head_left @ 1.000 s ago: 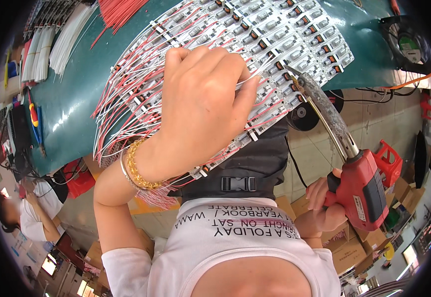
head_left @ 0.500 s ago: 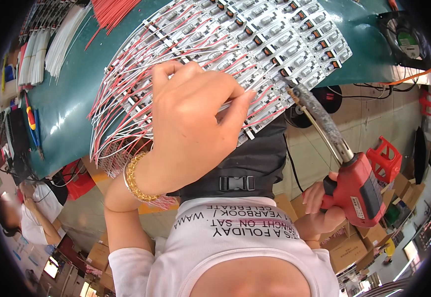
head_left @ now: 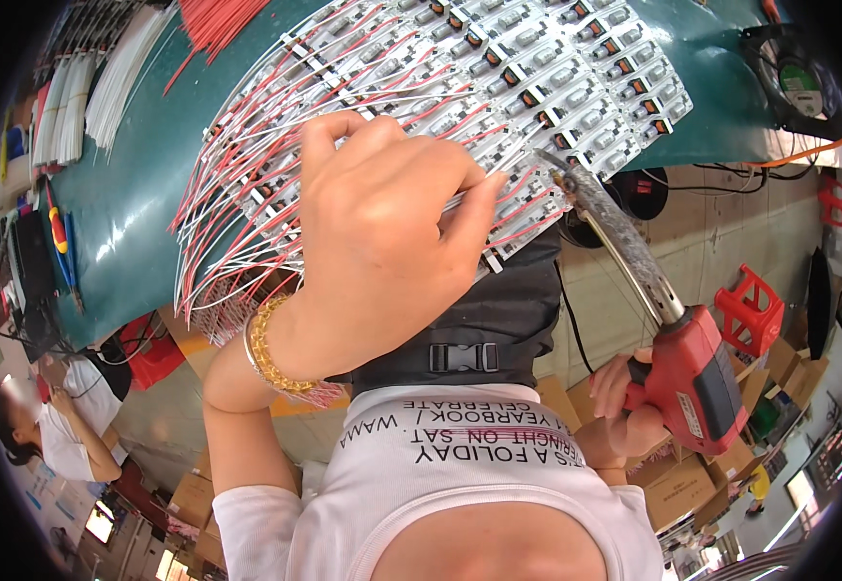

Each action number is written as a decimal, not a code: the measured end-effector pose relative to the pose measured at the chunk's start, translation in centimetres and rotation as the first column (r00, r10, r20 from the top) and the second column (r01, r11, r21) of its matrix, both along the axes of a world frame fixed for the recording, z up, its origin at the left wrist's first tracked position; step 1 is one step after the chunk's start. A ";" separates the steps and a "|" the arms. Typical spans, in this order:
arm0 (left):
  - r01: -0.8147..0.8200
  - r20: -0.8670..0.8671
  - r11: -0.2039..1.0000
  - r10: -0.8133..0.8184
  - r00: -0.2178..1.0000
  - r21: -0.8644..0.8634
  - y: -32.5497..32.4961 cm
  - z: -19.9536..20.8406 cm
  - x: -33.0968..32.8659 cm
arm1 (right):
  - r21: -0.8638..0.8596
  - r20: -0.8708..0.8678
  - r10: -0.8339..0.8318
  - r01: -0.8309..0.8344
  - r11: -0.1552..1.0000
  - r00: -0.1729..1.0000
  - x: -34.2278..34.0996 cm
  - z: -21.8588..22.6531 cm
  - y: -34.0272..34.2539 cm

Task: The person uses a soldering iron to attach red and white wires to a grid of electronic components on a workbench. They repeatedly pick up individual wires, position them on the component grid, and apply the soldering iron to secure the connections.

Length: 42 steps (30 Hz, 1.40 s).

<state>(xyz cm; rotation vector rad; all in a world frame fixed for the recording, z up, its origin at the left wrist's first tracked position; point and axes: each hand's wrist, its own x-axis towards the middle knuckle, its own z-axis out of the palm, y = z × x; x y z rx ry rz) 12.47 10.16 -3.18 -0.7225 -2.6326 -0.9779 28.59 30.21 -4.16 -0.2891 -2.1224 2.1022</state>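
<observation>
My left hand (head_left: 392, 218) is over a panel of white circuit boards (head_left: 561, 73), thumb and forefinger pinched on a white wire (head_left: 518, 155) whose end lies on a board. Many red and white wires stand out from the panel's left part and pass beneath this hand. My right hand (head_left: 622, 402) grips a red and black soldering gun (head_left: 700, 378). Its dark tip (head_left: 549, 159) is at the boards, close to the pinched wire's end; whether the two touch, I cannot tell.
Bundles of red wires (head_left: 223, 24) and white wires (head_left: 126, 82) lie on the green table mat (head_left: 116, 232). At left is a screwdriver (head_left: 57, 230). A small fan (head_left: 796, 82) stands at the far right. A red stool (head_left: 750, 310) is on the floor; another person (head_left: 77, 416) sits at left.
The soldering gun's body has dropped slightly toward me, and its tip has moved a little left. My left hand has shifted slightly right, still pinching.
</observation>
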 end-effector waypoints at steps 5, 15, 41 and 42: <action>0.007 -0.011 1.000 -0.008 1.000 -0.009 0.0 0.1 0.0 | -0.025 0.018 -0.022 0.022 0.999 1.000 -0.2 0.1 -0.2; -0.013 0.026 0.996 0.011 1.000 0.086 0.1 0.1 0.2 | -0.108 0.009 -0.056 0.056 0.993 0.998 0.1 0.0 0.4; 0.053 0.002 0.999 -0.053 0.999 0.002 0.4 0.0 0.7 | -0.017 0.366 -0.494 0.536 0.844 0.789 3.5 -0.2 1.7; 0.049 -0.025 0.998 -0.048 0.999 0.048 0.4 -0.1 0.7 | -0.062 0.289 -0.429 0.463 0.884 0.856 3.5 -0.2 1.8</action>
